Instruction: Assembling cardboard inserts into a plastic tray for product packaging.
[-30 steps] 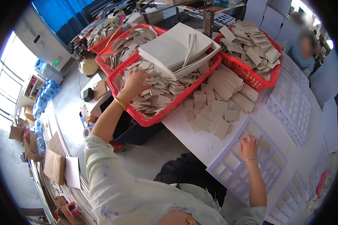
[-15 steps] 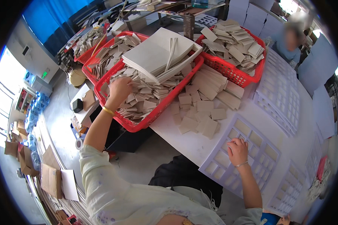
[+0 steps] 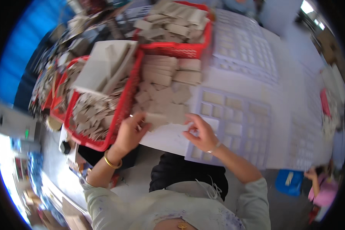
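Note:
My left hand (image 3: 129, 133), with a yellow bangle on the wrist, is over the table's near edge beside the red basket. Its thumb and fingers are apart, somewhat blurred, next to a pale cardboard piece (image 3: 156, 120). My right hand (image 3: 201, 133) is held with curved, spread fingers over the left edge of a white frame tray (image 3: 224, 135) with rectangular compartments. Between the hands lies a loose spread of grey cardboard pieces (image 3: 176, 112). Longer cardboard strips (image 3: 157, 71) are stacked behind them.
A red basket (image 3: 120, 111) of cardboard pieces, with large white sheets (image 3: 103, 63) on top, is at left. Another full red basket (image 3: 180, 49) stands at the back. Stacked white frame trays (image 3: 243, 46) lie at back right. Another person in pink (image 3: 326, 189) is at lower right.
My left hand has come out of the basket to the loose pieces on the table. My right hand has moved left across the tray. The view has swung right.

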